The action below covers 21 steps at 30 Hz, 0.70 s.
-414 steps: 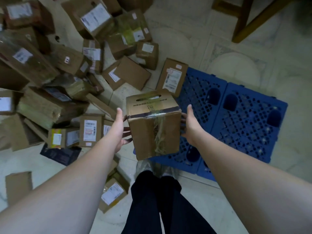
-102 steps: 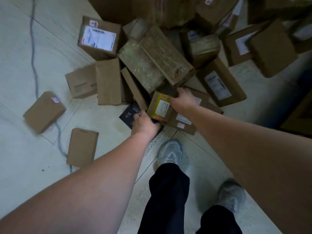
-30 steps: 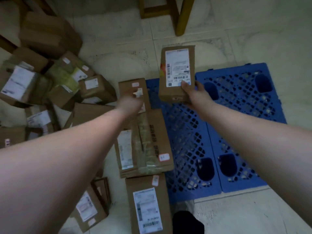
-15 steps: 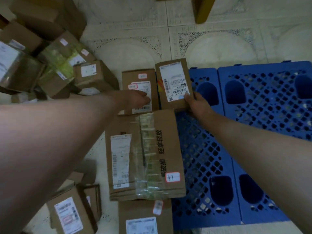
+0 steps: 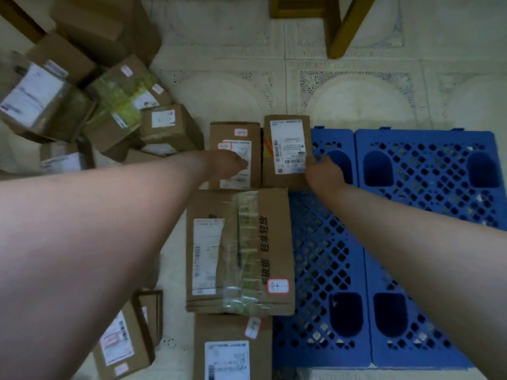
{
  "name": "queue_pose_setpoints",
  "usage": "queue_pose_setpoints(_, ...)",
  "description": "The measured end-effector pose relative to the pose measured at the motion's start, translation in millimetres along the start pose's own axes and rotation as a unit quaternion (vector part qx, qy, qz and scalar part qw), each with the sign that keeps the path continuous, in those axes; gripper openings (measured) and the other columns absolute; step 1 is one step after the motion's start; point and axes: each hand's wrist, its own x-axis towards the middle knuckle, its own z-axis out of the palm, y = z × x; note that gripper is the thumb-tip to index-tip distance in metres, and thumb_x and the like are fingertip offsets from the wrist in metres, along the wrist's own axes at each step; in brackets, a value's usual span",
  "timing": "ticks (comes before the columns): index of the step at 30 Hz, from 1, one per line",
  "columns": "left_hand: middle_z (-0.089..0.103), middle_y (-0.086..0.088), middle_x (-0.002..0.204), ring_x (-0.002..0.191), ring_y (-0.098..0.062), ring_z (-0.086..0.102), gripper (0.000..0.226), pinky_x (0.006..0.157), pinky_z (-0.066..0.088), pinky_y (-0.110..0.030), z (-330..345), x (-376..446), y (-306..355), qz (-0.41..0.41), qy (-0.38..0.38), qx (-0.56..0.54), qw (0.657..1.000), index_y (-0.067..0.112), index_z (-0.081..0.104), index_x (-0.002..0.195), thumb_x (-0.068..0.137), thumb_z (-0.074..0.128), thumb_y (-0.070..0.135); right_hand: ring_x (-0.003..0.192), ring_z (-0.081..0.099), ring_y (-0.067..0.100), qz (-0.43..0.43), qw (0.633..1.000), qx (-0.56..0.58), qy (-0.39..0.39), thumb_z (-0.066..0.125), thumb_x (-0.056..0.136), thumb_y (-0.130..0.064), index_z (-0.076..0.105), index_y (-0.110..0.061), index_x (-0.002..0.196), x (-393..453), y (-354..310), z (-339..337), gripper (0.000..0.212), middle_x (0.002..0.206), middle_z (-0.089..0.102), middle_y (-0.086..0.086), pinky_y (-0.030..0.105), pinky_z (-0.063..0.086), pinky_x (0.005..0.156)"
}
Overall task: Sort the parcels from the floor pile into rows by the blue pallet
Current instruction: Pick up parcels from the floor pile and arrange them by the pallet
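Lowering the small brown cardboard parcel with the white label [image 5: 287, 152] from mid-air, I seated it at frame centre against the blue plastic pallet [image 5: 428, 215]. My right hand [image 5: 323, 174] pinched its corner; my left hand [image 5: 222, 164] rested flat on the neighbouring labelled carton [image 5: 235, 156], extending the row.

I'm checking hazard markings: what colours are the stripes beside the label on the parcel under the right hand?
Red and yellow diagonal stripes, left of the label; head view.
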Motion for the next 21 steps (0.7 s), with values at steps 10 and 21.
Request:
queue_pose_setpoints(10, 0.043, -0.017, 0.15, 0.136, -0.03, 0.041, 0.047, 0.105, 0.033, -0.027, -51, -175, -159, -0.156, 0.149, -0.205, 0.955, 0.007, 0.046, 0.144, 0.105, 0.036, 0.031, 0.134, 0.043, 0.033, -0.183, 0.973, -0.131, -0.049, 0.032, 0.103, -0.039, 0.038, -0.01, 0.145, -139, -161, 17, 0.051, 0.149, 0.043, 0.015, 0.037, 0.035, 0.11)
queue_pose_setpoints(21, 0.052, -0.02, 0.139, 0.124, -0.036, 0.051, 0.048, 0.093, 0.047, -0.032, 189, -243, -369, -0.352, 0.062, -0.417, 0.835, -0.002, 0.05, 0.136, 0.104, 0.035, 0.031, 0.141, 0.034, 0.031, -0.28, 0.901, -0.227, -0.242, 0.029, 0.103, -0.05, 0.027, -0.018, 0.153, -269, -147, 283, 0.059, 0.154, 0.034, 0.015, 0.039, 0.028, 0.112)
